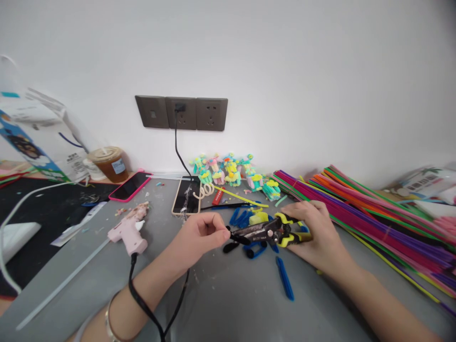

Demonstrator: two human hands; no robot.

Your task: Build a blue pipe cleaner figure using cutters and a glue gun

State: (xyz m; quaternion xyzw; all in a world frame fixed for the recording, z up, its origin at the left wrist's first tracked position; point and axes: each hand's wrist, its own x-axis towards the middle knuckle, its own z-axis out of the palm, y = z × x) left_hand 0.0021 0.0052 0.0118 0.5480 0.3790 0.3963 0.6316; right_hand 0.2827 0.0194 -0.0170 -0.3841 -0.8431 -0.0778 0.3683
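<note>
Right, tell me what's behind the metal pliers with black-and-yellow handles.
Beyond the pliers, a fuzzy yellow clump and fuzzy blue strips show on the grey tabletop. Whatever the pliers and the right hand cover can't be seen.

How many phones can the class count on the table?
2. The pink-cased phone lies at the left, beyond the glue gun; the pale-rimmed phone lies to its right, below the wall sockets. More could be hidden.
</note>
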